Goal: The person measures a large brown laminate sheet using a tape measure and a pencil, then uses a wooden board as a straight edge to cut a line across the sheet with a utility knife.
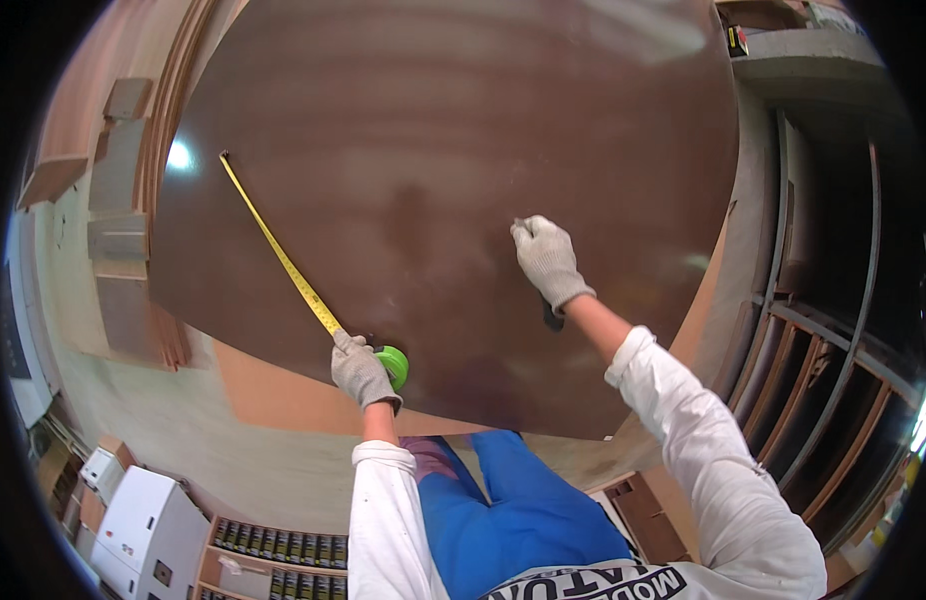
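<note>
A large, glossy dark brown sheet [433,250] spreads out in front of me. Near its close edge, my left hand [361,372] in a pale knit glove is closed on a tape measure [394,367] with a green case. The yellow tape blade [273,240] runs from it across the sheet toward the far left, its hooked end lying on the surface. My gloved right hand [548,258], right of the middle, is closed round a slim tool. A dark end [552,318] shows below the palm and a small tip by the fingers; the tool's kind I cannot make out.
Stacked wooden strips [173,90] and small brown boards [119,165] lie along the left. A dark metal rack [868,240] with slots stands on the right. Behind me at the lower left are a white cabinet [148,535] and a shelf unit [218,565] holding several dark boxes.
</note>
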Demonstrator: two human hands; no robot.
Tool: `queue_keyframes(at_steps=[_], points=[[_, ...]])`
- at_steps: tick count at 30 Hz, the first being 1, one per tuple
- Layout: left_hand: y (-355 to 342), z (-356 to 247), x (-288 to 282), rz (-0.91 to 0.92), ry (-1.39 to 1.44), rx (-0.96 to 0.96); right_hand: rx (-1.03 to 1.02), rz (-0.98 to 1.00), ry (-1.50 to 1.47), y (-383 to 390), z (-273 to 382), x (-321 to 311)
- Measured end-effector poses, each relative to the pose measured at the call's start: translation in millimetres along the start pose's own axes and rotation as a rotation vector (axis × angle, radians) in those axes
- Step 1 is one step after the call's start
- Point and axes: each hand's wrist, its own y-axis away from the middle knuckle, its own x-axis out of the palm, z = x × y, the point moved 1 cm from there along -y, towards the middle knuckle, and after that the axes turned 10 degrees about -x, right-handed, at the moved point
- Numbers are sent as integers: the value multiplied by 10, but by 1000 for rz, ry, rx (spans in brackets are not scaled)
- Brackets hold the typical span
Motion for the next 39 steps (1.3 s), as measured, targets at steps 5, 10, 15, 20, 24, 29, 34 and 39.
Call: queue_keyframes(at_steps=[5,10,15,20,24,29,34,39], points=[[40,-43,25,12,52,-52,136,-86,-26,292,48,285],[99,-76,33,9,22,-63,152,-23,-7,246,201,407],[9,-53,-10,22,38,-55,143,18,61,105,274,447],[42,-69,-11,24,30,-59,121,42,113,20,234,398],[44,-98,-7,17,25,-76,105,87,126,-20,255,356],[16,-81,0,18,32,-60,112,88,110,-20,286,326],[18,-67,9,20,-3,-53,127,130,127,-23,292,313],[10,-59,-5,17,19,-32,130,110,107,-13,277,346]])
